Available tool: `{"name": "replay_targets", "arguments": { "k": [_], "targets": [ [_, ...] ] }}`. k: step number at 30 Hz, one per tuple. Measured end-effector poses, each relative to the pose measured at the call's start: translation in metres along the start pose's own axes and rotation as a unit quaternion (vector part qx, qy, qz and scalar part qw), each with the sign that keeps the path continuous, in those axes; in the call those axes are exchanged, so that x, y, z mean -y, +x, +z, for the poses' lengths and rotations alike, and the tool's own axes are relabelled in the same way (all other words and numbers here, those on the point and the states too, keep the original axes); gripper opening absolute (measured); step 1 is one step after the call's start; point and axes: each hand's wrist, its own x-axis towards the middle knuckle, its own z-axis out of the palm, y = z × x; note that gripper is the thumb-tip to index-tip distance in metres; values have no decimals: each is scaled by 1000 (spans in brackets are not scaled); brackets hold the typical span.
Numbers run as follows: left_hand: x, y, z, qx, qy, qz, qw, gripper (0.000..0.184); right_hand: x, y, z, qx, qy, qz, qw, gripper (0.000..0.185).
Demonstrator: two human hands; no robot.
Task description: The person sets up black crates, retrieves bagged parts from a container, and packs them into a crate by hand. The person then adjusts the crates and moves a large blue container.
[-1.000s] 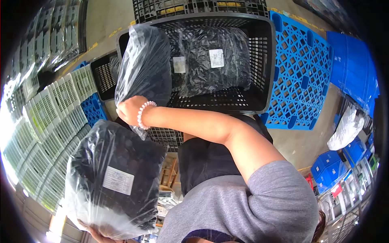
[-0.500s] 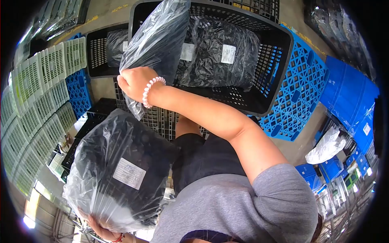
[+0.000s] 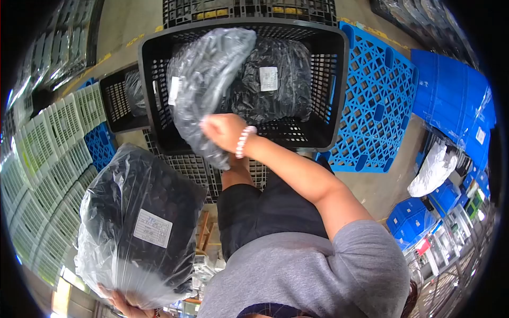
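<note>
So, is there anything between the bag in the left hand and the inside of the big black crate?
Yes: the near wall of the crate, and, over its left part, the right hand gripping another bag. Nothing else visible separates the left hand's bag from it.

The bag (image 3: 140,222) at lower left is clear, glossy, wrinkled plastic with a matt paper-like label (image 3: 152,228). Black plastic forms the perforated crate (image 3: 342,85); the lattice pallet (image 3: 379,100) is smooth blue plastic. Soft, matt grey cloth makes the shirt (image 3: 286,270).
</note>
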Motion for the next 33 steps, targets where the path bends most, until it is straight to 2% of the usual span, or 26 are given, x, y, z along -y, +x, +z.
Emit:
{"name": "replay_targets", "arguments": {
  "k": [3, 4, 5, 6, 7, 8, 9, 10, 11, 12, 13, 14, 16, 17, 18, 19, 21, 22, 23, 26, 27, 28, 29, 31, 32, 33],
  "targets": [
    [-6, 15, 2, 47, 41, 80, 995, 39, -67, -37, -51, -73, -104, 86, 988, 24],
    [-9, 21, 3, 56, 49, 97, 992, 39, -90, -48, -68, -80, -131, 172, 973, 22],
    [-14, 31, 8, 134, -390, -63, 909, 41, -113, -56, -82, -85, -157, 256, 950, 22],
    [-10, 31, 11, 170, -585, -125, 783, 41, -134, -59, -93, -126, -165, 257, 944, 24],
    [-7, 31, 14, 181, -738, -205, 617, 42, -155, -58, -98, -164, -172, 257, 937, 30],
    [10, 18, 11, 125, -459, -133, 870, 43, -154, -47, -104, -231, -80, 229, 942, 38],
    [3, 18, 12, 93, -290, -80, 949, 44, -148, -34, -111, -293, 15, 198, 935, 46],
    [-2, 18, 13, 47, -104, -43, 993, 45, -146, -17, -114, -304, 92, 231, 920, 59],
    [-34, 32, 24, -15, -252, -204, 946, 45, -138, 1, -115, -317, 134, 252, 904, 65],
    [-53, 39, 32, -77, -389, -353, 848, 45, -148, 18, -115, -321, 77, 274, 903, 65],
    [-53, 38, 34, -85, -389, -352, 847, 45, -152, 32, -114, -325, 19, 293, 899, 66],
    [-50, 37, 37, -10, -249, -126, 960, 46, -156, 42, -108, -323, 20, 287, 902, 66],
    [-57, 41, 45, 65, -83, 106, 989, 47, -155, 59, -90, -377, -224, 267, 858, 64],
    [-63, 37, 48, -44, -210, -132, 968, 46, -154, 65, -79, -379, -214, 255, 863, 62],
    [-61, 34, 48, -89, -263, -253, 927, 46, -149, 69, -67, -370, -224, 252, 866, 62],
    [-55, 29, 46, -154, -321, -362, 862, 46, -144, 73, -57, -363, -234, 248, 867, 63],
    [-23, 9, 37, -52, -249, -252, 934, 46, -134, 79, -33, -358, -200, 152, 899, 65],
    [-34, 20, 40, 40, -112, -85, 989, 47, -122, 83, -15, -359, -187, 129, 905, 66],
    [-46, 31, 44, 77, 9, 102, 992, 47, -115, 86, -5, -360, -172, 105, 911, 67],
    [-41, 34, 43, 32, -94, 102, 990, 49, -119, 92, -5, -352, -186, 124, 909, 69],
    [-43, 36, 37, -26, -270, -131, 953, 49, -122, 90, -10, -341, -198, 106, 913, 69],
    [-45, 38, 32, -81, -423, -353, 831, 50, -124, 85, -15, -318, -207, 120, 917, 68],
    [-48, 42, 31, -77, -425, -346, 833, 50, -126, 84, -23, -297, -216, 129, 921, 68],
    [-58, 49, 29, -15, -528, -282, 801, 50, -119, 63, -32, -351, -229, 93, 903, 66],
    [-64, 48, 29, -63, -485, -290, 822, 51, -110, 45, -35, -375, -219, 63, 899, 60],
    [-67, 52, 24, -63, -486, -283, 824, 51, -103, 26, -32, -396, -157, 24, 904, 48]
  ]
}}
